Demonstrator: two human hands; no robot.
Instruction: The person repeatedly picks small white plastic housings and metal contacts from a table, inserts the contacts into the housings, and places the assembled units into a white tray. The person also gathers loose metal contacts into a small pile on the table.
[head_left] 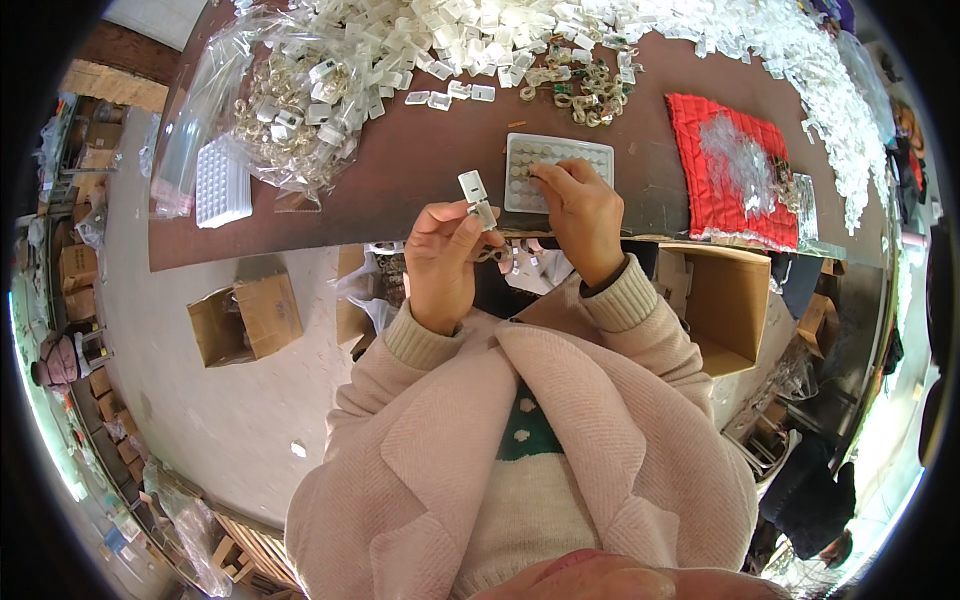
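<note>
My left hand (443, 252) holds a small white hinged plastic case (477, 198), open, just above the near edge of the dark brown table (420, 170). My right hand (580, 210) rests on a white tray (556, 168) of small round parts, its fingertips pinching at one of them near the tray's left side. Both forearms wear pink knit sleeves.
A big heap of small clear plastic cases (520, 30) covers the far side of the table. Clear bags of parts (290, 110) and another white tray (222, 183) lie left. A red quilted pad (728, 170) lies right. Gold chain links (590, 95) lie behind the tray. Cardboard boxes (245, 320) stand on the floor.
</note>
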